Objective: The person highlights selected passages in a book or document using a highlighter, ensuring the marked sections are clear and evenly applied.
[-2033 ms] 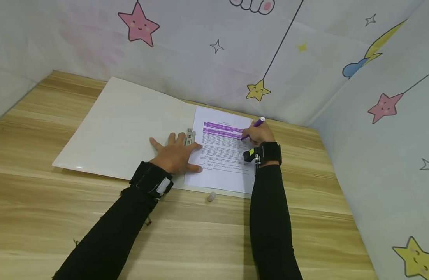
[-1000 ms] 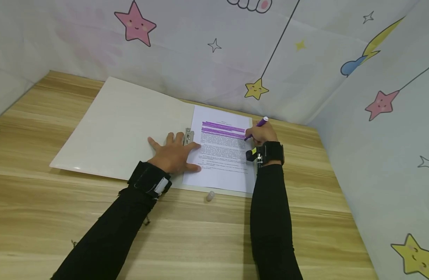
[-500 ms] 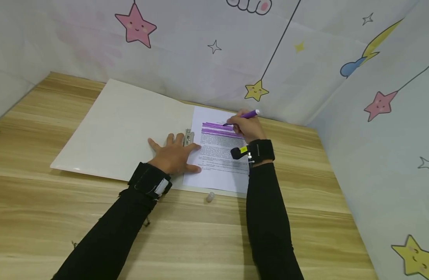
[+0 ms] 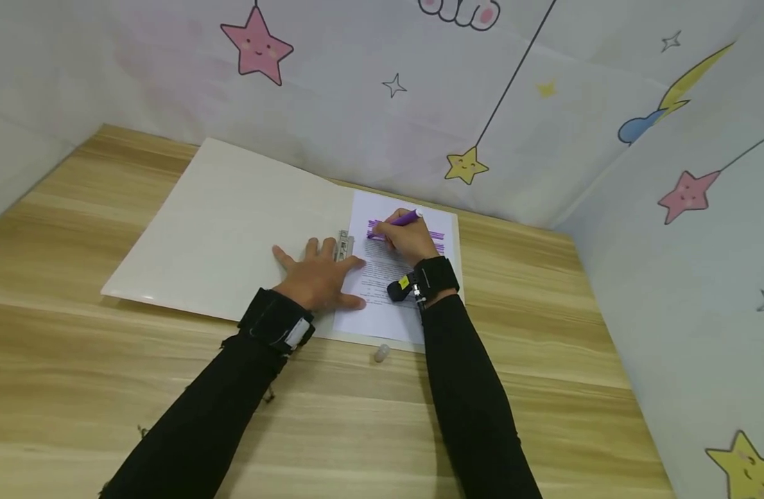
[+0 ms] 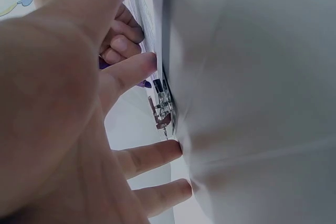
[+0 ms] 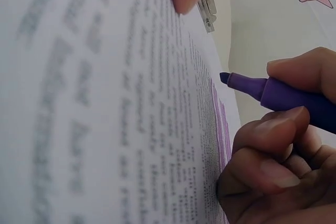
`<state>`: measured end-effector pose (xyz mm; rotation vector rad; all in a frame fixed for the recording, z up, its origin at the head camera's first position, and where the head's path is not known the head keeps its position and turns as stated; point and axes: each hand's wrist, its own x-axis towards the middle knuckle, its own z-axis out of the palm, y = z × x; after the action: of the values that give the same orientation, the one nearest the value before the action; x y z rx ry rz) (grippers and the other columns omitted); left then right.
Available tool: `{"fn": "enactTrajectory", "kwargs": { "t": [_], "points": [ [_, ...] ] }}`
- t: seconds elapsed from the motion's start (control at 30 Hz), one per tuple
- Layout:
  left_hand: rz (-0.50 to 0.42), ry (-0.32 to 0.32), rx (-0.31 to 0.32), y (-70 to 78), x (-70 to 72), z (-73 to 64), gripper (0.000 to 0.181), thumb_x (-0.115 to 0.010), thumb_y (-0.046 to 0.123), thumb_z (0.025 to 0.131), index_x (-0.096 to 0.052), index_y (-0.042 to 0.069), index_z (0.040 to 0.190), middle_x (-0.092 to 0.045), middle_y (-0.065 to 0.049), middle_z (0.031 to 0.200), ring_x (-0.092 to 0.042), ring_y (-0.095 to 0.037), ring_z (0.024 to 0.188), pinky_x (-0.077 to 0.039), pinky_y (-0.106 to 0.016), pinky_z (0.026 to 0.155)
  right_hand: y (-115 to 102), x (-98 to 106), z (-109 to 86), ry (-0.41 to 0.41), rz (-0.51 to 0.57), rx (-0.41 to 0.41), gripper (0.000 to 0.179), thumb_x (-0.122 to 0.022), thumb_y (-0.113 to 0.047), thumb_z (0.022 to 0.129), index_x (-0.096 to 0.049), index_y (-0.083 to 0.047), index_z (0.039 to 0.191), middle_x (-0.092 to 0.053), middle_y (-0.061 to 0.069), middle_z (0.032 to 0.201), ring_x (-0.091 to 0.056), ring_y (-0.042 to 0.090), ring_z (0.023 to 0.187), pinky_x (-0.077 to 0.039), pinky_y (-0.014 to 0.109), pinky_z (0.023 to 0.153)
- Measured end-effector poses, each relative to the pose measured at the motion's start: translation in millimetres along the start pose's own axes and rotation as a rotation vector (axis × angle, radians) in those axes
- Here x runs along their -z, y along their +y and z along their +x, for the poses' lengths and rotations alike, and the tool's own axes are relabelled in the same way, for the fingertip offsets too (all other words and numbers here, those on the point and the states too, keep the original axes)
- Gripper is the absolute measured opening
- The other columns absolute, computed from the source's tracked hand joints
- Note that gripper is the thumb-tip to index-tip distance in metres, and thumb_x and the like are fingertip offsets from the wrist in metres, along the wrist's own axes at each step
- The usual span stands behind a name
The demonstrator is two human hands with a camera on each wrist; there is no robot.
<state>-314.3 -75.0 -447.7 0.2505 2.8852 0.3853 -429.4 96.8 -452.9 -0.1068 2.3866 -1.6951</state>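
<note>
A printed sheet (image 4: 382,315) lies on the right side of an open white folder (image 4: 232,201), purple lines drawn over its upper text. My right hand (image 4: 412,239) pinches a purple highlighter (image 6: 296,100) between thumb and fingers, its dark tip near the left end of the marked lines; whether the tip touches the paper I cannot tell. My left hand (image 4: 316,281) rests with fingers spread across the folder's fold, thumb and index finger on the sheet's left edge. Just beyond it sits the metal clip (image 4: 343,245), which also shows behind the fingers in the left wrist view.
A small pale cap (image 4: 381,353) lies on the wooden table (image 4: 357,430), just in front of the folder's near edge. A white wall cloth (image 4: 332,97) with printed stars stands close behind the folder, and another wall (image 4: 681,277) bounds the right side.
My right hand with the highlighter has gone from the right end of the text, up over the marked lines, then left to their left end. My left hand stays in place.
</note>
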Motion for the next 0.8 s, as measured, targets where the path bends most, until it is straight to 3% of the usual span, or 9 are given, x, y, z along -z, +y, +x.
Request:
{"fn": "enactTrajectory", "kwargs": {
  "t": [0.3, 0.8],
  "points": [
    [-0.001, 0.006, -0.006, 2.3, 1.4, -0.6, 0.079, -0.073, 0.062, 0.083, -0.046, 0.035, 0.152, -0.028, -0.022, 0.155, -0.017, -0.048, 0.143, -0.001, -0.088, 0.093, -0.3, 1.0, -1.9, -0.014, -0.035, -0.010, 0.020, -0.081, -0.012, 0.083, -0.061, -0.008, 0.081, -0.055, 0.005, 0.064, -0.048, 0.017, 0.057, -0.035, 0.029, 0.055],
    [0.007, 0.003, -0.005, 3.0, 1.4, -2.5, 0.079, -0.072, 0.063, 0.083, -0.046, 0.034, 0.152, -0.029, -0.023, 0.154, -0.018, -0.048, 0.142, -0.003, -0.088, 0.093, -4.4, -3.9, -3.8, 0.033, -0.125, -0.002, 0.025, -0.083, -0.010, 0.081, -0.059, -0.009, 0.076, -0.055, 0.002, 0.063, -0.048, 0.016, 0.055, -0.035, 0.027, 0.050]
  ]
}}
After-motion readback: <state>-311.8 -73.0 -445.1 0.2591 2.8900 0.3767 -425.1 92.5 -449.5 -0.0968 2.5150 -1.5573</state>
